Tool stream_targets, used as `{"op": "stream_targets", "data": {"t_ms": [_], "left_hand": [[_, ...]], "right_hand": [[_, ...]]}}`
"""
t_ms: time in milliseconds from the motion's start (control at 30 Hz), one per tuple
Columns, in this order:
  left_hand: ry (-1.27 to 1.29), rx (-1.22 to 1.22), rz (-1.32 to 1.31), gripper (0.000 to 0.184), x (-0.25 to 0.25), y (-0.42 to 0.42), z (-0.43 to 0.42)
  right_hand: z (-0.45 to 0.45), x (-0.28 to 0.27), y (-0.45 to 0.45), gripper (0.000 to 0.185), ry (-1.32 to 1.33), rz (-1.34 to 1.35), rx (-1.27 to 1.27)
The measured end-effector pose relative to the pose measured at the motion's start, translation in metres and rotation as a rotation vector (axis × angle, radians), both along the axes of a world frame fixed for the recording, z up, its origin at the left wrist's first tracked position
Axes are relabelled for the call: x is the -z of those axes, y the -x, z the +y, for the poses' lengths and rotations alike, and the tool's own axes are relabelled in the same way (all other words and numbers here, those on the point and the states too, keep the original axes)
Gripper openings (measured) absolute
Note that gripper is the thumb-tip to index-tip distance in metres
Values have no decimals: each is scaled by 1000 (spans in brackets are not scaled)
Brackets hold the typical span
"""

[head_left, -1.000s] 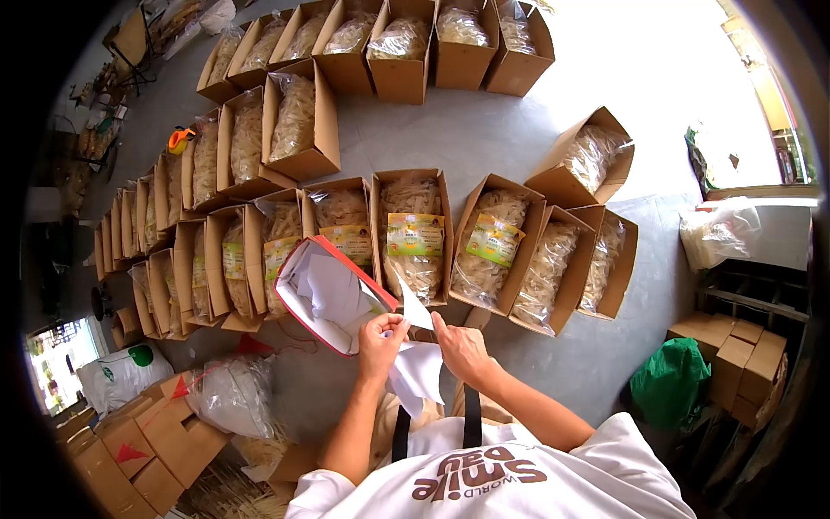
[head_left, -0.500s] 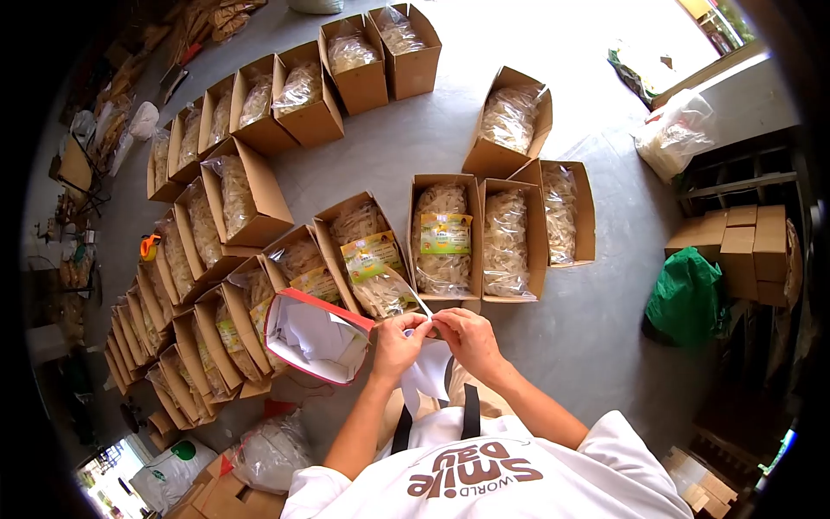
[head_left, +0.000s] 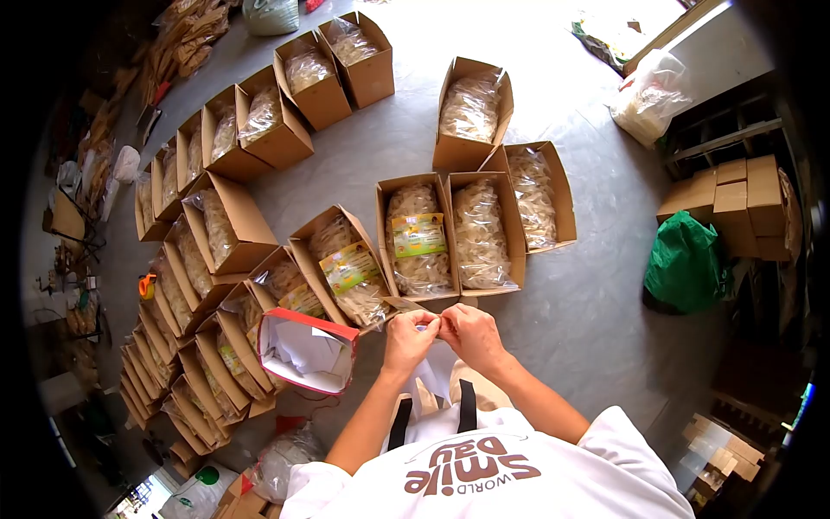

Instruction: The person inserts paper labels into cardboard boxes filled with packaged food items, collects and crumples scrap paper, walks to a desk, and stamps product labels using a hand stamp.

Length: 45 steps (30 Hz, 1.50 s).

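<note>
My left hand and my right hand meet at the fingertips in front of my body, both pinching white paper that hangs below them. Beside my left hand is a red-rimmed box with white paper pieces inside. Just beyond my hands stands an open carton holding a clear bag with a yellow-green label. Right of it, another carton's bag shows no label. A labelled bag lies in the tilted carton to the left.
More open cartons with bagged goods run in rows to the left and beyond, one standing apart. On the right are a green bag, stacked closed cartons and a white plastic bag. An orange tape dispenser is at the left.
The view has turned and shifted along the carton rows. My hands have come together, and the pointed paper piece that stuck up between them no longer shows.
</note>
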<state>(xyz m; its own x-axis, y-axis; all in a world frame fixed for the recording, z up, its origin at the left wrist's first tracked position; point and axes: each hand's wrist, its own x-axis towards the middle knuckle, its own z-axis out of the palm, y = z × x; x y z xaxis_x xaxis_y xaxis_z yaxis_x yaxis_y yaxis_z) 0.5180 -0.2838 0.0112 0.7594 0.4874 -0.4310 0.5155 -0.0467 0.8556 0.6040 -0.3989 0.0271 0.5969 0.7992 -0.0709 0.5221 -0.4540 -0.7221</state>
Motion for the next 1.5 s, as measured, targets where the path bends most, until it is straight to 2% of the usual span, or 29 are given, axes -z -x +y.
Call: {"op": "stream_targets", "data": {"t_ms": [67, 267, 367, 600, 700, 767, 800, 933, 967, 1033, 1100, 1167, 1233, 1300, 1333, 1433, 1500], "left_hand": [[78, -25, 4, 16, 3, -5, -7], [97, -4, 25, 17, 0, -27, -24], [9, 16, 40, 18, -1, -35, -30], [87, -28, 16, 17, 4, -50, -38], [142, 0, -8, 15, 12, -54, -43], [305, 14, 0, 13, 5, -59, -43], [382, 22, 12, 11, 2, -60, -42], [514, 68, 81, 10, 2, -56, -37], [643, 43, 18, 8, -3, -55, -34], [845, 33, -129, 5, 2, -47, -26], [938, -30, -180, 4, 5, -46, -29], [977, -149, -153, 4, 10, -49, -29], [928, -163, -139, 3, 12, -51, -29], [884, -180, -157, 4, 15, -55, -29], [894, -200, -186, 4, 14, -58, -30], [906, -173, -222, 4, 5, -67, -32], [917, -59, -185, 18, -5, -68, -32]], "right_hand": [[-4, 3, -4, 13, -18, -46, 25], [-23, 9, -22, 15, 51, -104, -5], [-28, 5, -31, 15, 90, -118, -27], [-41, 2, -47, 13, 55, -58, 6], [-48, 3, -56, 19, 133, 103, 71], [-54, 13, -60, 21, 93, 438, 202], [-58, 21, -62, 21, 95, 437, 207], [-70, 43, -75, 19, 144, 709, 323], [-73, 47, -80, 18, 178, 792, 357], [-83, 74, -94, 19, 255, 656, 383], [-91, 90, -100, 16, 320, 289, 452], [-81, 63, -103, 22, 369, 268, 439], [-69, 36, -98, 29, -170, -43, 330], [-68, 0, -96, 33, -149, 53, 5], [-66, -3, -91, 24, -102, -2, -19], [-69, 10, -88, 23, -71, -36, -23], [-66, 10, -93, 22, -167, -55, 58]]}}
